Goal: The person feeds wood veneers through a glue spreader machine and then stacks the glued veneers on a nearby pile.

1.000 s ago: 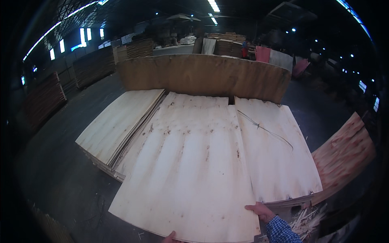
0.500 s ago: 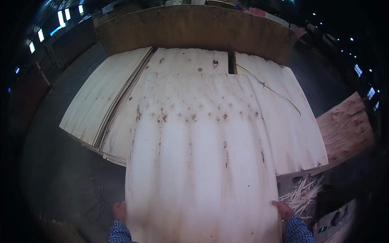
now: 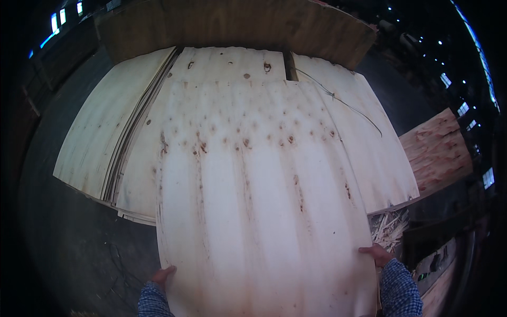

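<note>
A large pale sheet of wood veneer (image 3: 264,211), marked with brown knots and streaks, stretches from near my body out over the stacks. My left hand (image 3: 163,276) grips its left edge low down, thumb on top and the other fingers hidden beneath. On the opposite edge, my right hand (image 3: 377,254) holds it the same way, thumb lying on the upper face. The far part of this sheet overlaps a middle stack of veneer (image 3: 138,179). Both forearms wear blue checked sleeves.
A left veneer stack (image 3: 105,127) and a right veneer stack (image 3: 364,127) flank the middle; a thin cord (image 3: 348,104) lies on the right one. Behind stands a tall brown board (image 3: 232,24). To the right are a reddish wood sheet (image 3: 438,153) and a heap of wood splinters (image 3: 390,228).
The view has shifted, so the stacks sit higher and further left. My left thumb now lies over the sheet's edge, and my right hand appears slightly higher along its side.
</note>
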`<state>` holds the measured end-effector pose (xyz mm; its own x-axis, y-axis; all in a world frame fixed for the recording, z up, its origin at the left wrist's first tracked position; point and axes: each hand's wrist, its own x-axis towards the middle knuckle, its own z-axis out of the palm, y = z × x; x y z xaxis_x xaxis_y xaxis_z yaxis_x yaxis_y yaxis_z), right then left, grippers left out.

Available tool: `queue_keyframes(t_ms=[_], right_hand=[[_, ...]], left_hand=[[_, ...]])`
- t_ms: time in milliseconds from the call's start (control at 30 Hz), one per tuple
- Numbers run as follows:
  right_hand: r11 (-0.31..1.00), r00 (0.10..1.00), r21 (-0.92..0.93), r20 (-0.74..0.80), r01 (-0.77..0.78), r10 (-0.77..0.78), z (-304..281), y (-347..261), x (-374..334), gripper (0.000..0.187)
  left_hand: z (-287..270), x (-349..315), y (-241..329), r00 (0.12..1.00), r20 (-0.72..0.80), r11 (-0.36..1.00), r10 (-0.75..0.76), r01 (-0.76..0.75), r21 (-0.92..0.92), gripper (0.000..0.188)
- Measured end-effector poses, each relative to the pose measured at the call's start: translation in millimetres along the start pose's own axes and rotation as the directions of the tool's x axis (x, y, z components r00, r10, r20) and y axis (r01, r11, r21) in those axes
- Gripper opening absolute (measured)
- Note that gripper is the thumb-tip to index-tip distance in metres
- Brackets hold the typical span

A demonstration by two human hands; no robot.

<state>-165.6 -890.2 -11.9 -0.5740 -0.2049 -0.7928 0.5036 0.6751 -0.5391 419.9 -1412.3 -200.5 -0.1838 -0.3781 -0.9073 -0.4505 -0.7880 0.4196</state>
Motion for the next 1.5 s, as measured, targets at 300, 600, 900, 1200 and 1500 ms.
queue_keyframes(t_ms=[300, 600, 900, 1200, 1500], right_hand=[[0.987, 0.984, 0.023, 0.081, 0.16, -0.161, 18.3, -6.2, -132.1, 0.036], [0.89, 0.915, -0.264, -0.062, 0.371, -0.399, 9.5, 74.2, -244.8, 0.05], [0.916, 0.854, 0.13, -0.431, 0.38, -0.293, -49.5, 271.6, -419.8, 0.051], [0.805, 0.659, 0.374, -0.752, 0.46, -0.027, -71.1, 472.1, -622.5, 0.038], [0.662, 0.459, 0.56, -0.818, 0.498, 0.347, -125.6, 575.9, -732.3, 0.036]], left_hand=[[2.9, -162.3, 44.9, 0.961, -0.086, 0.95, 0.264, -0.243, 0.197, 0.04], [59.8, -314.7, 18.4, 0.835, 0.097, 0.713, 0.542, -0.518, 0.472, 0.051], [212.7, -354.1, 39.0, 0.814, 0.359, 0.552, 0.458, -0.576, 0.603, 0.056], [406.1, -525.7, -80.5, 0.439, 0.859, 0.149, 0.264, -0.898, 0.413, 0.054], [613.0, -650.8, -219.6, 0.137, 0.99, 0.188, -0.02, -0.972, 0.139, 0.034]])
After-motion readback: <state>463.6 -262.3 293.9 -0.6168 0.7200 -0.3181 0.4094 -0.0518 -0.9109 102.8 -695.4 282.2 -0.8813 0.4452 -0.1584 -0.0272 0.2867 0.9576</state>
